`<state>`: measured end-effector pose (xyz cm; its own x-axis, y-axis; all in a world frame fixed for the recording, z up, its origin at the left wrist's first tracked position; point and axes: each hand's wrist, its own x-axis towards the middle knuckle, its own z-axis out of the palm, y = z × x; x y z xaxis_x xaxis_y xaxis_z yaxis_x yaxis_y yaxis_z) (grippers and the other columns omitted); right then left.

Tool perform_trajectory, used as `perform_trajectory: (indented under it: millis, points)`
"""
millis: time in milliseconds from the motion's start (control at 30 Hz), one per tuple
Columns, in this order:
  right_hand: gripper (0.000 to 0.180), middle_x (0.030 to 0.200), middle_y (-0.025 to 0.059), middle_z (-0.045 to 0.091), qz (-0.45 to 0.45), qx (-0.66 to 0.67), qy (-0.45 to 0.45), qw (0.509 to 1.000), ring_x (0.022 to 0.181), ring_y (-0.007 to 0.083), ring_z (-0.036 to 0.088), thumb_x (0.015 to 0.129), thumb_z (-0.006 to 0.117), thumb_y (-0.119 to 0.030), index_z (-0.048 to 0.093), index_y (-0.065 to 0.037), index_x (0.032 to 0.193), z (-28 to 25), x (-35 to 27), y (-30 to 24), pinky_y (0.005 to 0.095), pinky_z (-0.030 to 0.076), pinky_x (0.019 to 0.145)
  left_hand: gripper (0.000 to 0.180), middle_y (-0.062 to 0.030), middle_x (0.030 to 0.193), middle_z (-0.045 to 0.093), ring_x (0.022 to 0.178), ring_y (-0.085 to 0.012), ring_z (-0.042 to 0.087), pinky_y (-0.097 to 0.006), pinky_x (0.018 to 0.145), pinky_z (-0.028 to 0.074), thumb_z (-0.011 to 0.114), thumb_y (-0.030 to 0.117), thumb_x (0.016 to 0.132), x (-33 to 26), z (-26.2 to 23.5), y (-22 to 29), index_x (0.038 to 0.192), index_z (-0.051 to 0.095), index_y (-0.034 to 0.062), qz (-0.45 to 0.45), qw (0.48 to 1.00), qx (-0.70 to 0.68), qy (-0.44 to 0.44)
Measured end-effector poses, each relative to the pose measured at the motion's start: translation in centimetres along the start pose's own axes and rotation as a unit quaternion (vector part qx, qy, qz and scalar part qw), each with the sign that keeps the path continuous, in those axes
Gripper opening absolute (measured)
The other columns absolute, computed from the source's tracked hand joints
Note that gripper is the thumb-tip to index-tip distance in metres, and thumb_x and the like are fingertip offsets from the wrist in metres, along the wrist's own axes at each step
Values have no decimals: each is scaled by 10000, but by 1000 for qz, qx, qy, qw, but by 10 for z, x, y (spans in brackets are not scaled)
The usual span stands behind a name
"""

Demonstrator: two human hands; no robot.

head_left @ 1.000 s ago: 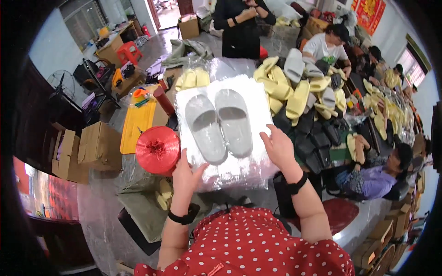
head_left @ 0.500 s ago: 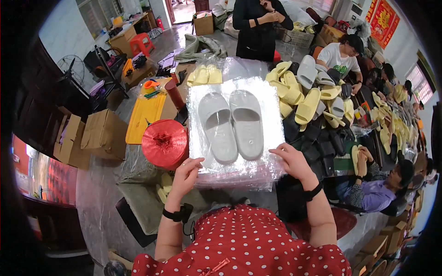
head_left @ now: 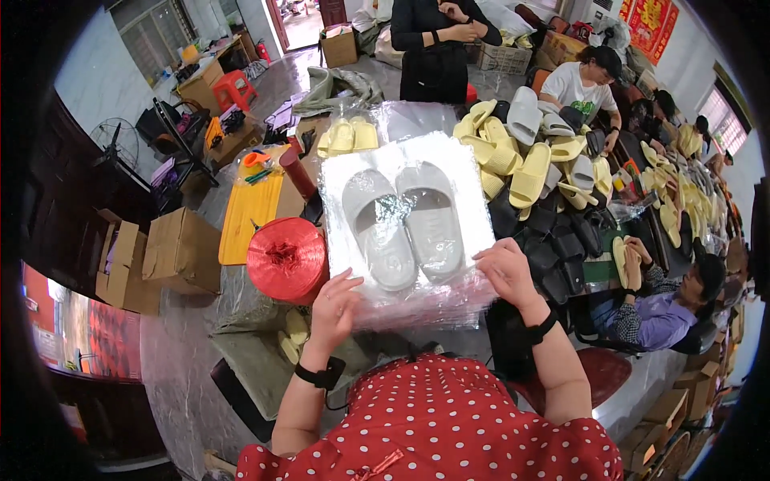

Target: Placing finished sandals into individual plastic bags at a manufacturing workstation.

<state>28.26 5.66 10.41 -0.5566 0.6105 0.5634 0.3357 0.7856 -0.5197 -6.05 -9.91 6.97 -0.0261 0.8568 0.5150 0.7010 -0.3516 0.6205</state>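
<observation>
A pair of grey slide slippers (head_left: 391,256) lies side by side on a white sheet (head_left: 341,172), toes away from me. Clear plastic bag film (head_left: 401,309) covers them with shiny glare, and its loose near edge hangs in folds over a stack of similar film. My left hand (head_left: 334,311) is at the bag's near left corner, fingers curled and closed at the film's edge. Over at the right edge, my right hand (head_left: 508,274) touches the film with its fingers stretched and slightly apart. The fingertips' exact contact is hard to make out.
Left of the bag sit a red roll of plastic twine (head_left: 287,258) and a yellow board (head_left: 250,215). Yellow slippers (head_left: 531,175) and black slippers (head_left: 553,256) are heaped to the right. A person in purple (head_left: 662,321) works beside them; another person in black (head_left: 433,68) stands opposite.
The film now shows more glare and haze over the slippers' straps. Both hands have shifted slightly along the bag's near edge. The whole view has also moved a little.
</observation>
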Motion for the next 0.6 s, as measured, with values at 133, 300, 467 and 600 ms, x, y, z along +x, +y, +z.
perform_trajectory:
  millis: [133,300,467,600]
  points:
    - [41,742,70,660,103,3,21,994,771,268,604,817,722,-124,710,-95,791,21,1,9,389,483,676,248,-126,799,685,746,-209,633,-329,707,477,603,163,935,-3,20,-19,817,654,-49,-255,945,-179,96]
    - [239,671,108,613,256,-142,19,956,689,313,607,848,703,-265,677,-56,736,47,7,13,415,487,625,308,-81,611,625,584,-143,570,-323,592,458,680,226,911,15,25,-26,779,639,-49,-384,917,-98,41]
    - [229,649,121,609,276,-145,13,950,686,315,625,825,699,-271,673,-65,727,54,6,21,427,504,614,264,-99,740,660,739,-226,642,-366,720,508,768,230,822,40,3,20,886,654,1,-161,981,-3,112]
    - [234,642,133,610,271,-152,36,950,662,322,621,811,701,-276,674,-63,716,55,7,22,431,506,606,317,-97,747,650,897,-287,643,-401,816,493,798,260,748,58,7,66,929,660,40,14,990,130,54]
